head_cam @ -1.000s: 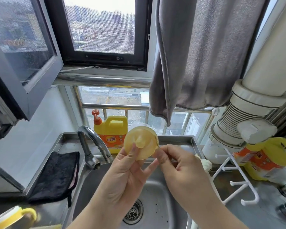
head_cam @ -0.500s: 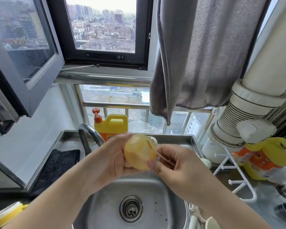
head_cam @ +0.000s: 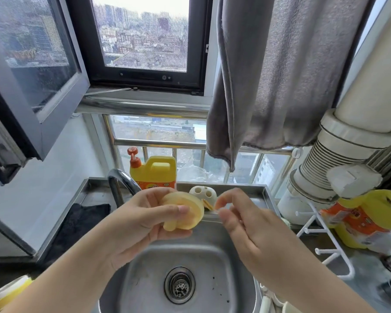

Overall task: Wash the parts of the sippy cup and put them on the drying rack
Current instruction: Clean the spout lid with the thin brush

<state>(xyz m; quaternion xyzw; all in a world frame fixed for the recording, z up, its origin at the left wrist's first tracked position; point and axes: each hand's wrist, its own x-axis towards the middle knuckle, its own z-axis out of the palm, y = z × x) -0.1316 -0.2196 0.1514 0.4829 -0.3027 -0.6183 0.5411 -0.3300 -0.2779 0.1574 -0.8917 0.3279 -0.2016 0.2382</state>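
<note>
My left hand (head_cam: 142,220) grips the yellow sippy cup lid (head_cam: 185,213) above the steel sink (head_cam: 145,263), thumb across its top, spout pointing down. My right hand (head_cam: 246,229) is just right of the lid and pinches a thin, pale, straw-like piece (head_cam: 209,206) that comes out of the lid's edge. A white drying rack (head_cam: 325,245) with pegs stands on the counter to the right of the sink. A yellow cup part (head_cam: 7,292) shows at the bottom left corner, mostly cut off.
The faucet (head_cam: 120,184) curves up behind my left hand. A yellow detergent bottle (head_cam: 155,172) and a white holder with holes (head_cam: 202,194) stand at the sink's back ledge. A black cloth (head_cam: 81,220) lies left. Another yellow bottle (head_cam: 368,218) and a ribbed duct (head_cam: 325,163) are right.
My left hand turned the lid from facing me to lying sideways with the spout down. My right hand drew slightly right while pinching the thin piece. The camera tilted down toward the sink.
</note>
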